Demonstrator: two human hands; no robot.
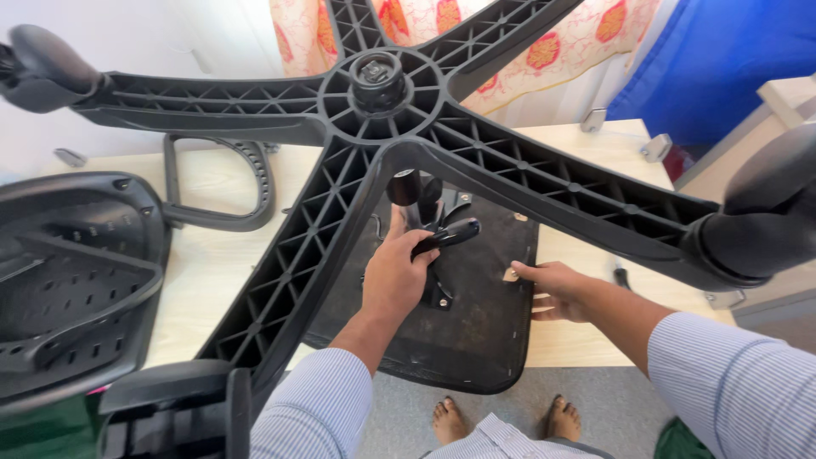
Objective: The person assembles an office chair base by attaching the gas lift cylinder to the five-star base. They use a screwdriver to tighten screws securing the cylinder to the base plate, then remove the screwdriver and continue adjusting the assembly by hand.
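A black five-armed base (pixel 374 127), castors fitted on the arms in view, stood mounted over the upturned seat (pixel 476 323), which lay underside up on the pale table (pixel 586 144). Judging by that, the base was already joined to the seat mechanism. On the left lay the backrest (pixel 76 280), and beyond it a loose armrest (pixel 221 183); both were apparently still to be fitted. The left hand (pixel 395 276) was closed around the lever (pixel 446 235) under the hub. The right hand (pixel 552 289) lay open, fingers pressed flat on the seat's right edge.
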